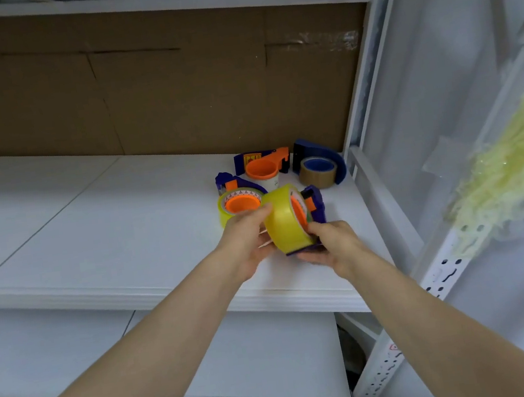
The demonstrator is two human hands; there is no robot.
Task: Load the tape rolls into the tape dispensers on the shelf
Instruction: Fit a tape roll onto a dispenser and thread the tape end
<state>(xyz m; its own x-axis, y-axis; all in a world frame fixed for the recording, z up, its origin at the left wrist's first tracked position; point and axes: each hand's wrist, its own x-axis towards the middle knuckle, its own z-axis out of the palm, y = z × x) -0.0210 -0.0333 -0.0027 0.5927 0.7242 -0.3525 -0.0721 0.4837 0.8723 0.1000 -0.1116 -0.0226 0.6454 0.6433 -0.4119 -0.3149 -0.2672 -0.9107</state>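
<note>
Yellow tape roll (pixel 285 220) gripped, seemingly, by both hands

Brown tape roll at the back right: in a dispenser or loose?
In. The brown tape roll sits around the hub of the blue dispenser.

No wording is legible anywhere on the shelving. A yellow-and-red label (pixel 252 158) on the back dispenser (pixel 240 165) carries print too small to read. Red triangles, not letters, ring the core rim of the loaded roll (pixel 224 211). Coloured print on the core edge of the yellow tape roll (pixel 283 225), gripped by the left hand (pixel 246 237), is blurred. Faint marks on the white roll (pixel 272 183) and a red sign (pixel 393 346) on the perforated upright (pixel 377 380) cannot be made out.
</note>
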